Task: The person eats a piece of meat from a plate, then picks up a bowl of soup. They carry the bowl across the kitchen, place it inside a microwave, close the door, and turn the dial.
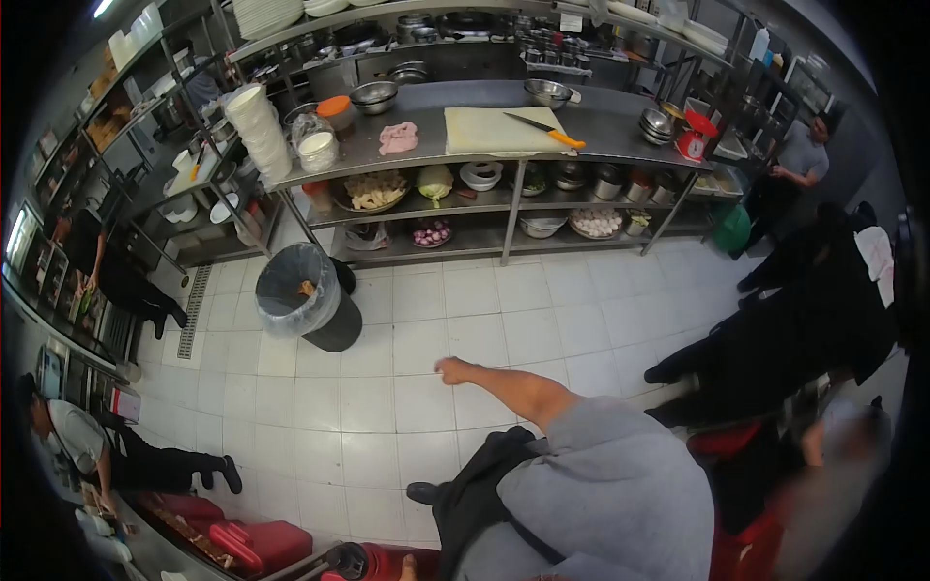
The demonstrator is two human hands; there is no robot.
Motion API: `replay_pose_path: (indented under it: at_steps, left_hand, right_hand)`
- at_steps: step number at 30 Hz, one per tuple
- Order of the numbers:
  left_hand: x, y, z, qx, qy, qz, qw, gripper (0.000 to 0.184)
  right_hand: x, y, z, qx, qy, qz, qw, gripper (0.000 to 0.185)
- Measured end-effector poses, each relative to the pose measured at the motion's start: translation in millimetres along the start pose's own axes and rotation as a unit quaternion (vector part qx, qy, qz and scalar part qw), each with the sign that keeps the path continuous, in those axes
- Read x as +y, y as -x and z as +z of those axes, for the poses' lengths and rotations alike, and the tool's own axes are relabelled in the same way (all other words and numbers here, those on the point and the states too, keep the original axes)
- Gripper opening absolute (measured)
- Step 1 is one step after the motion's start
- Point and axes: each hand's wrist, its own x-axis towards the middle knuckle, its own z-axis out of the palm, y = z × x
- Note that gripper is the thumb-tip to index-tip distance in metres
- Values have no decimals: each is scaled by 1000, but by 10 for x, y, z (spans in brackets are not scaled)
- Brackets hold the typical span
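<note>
The right hand (451,370) is extended over the tiled floor (407,407), well apart from the steel workbench (436,97); its fingers appear curled inward, though whether they are fully closed cannot be determined. The left hand (409,567) is cut off by the lower edge of view, beside a red container (382,562) with a dark cap; contact and finger position cannot be determined. The red container stands at the bottom, near red jerrycans (262,547). A lined bin (337,327) stands before the workbench, which bears a cutting board (470,136) with an orange-handled knife (542,130) lying on it.
</note>
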Motion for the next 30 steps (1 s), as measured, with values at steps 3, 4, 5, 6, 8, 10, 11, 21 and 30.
replay_pose_path:
  at_steps: [3, 4, 5, 6, 8, 10, 11, 21, 30]
  left_hand:
    - [132, -351, -349, 29, -105, -21, 994, 101]
    - [182, -462, -503, 51, -147, -29, 987, 102]
    - [-1241, -1237, -313, 130, 150, 177, 964, 98]
    - [-1200, -1399, -466, 100, 170, 228, 953, 96]
    - [-801, -1404, -882, 43, 145, 124, 981, 103]
    - [-868, -1731, -1112, 29, 190, 127, 973, 105]
    - [-903, -1865, -1226, 23, 209, 126, 970, 106]
    - [-390, -3156, -1494, 7, 204, 190, 960, 94]
    - [1076, -4266, -1416, 42, 153, 173, 972, 82]
  right_hand:
    - [-720, -390, -120, 60, -128, 20, 990, 40]
    - [-770, -492, 17, 82, -160, 22, 983, 41]
    - [-659, -586, 281, 148, -106, -16, 983, 42]
    - [-734, -481, 389, 100, -85, 41, 991, 41]
    - [-734, -207, 592, -40, 7, 146, 988, 39]
    - [-109, -105, 1161, -252, 203, 114, 939, 24]
    - [-188, 220, 1132, -293, 213, 151, 920, 21]
    - [-145, 891, 1181, -320, 57, 253, 911, 21]
    - [-964, -2032, 1513, -305, -101, 354, 878, 27]
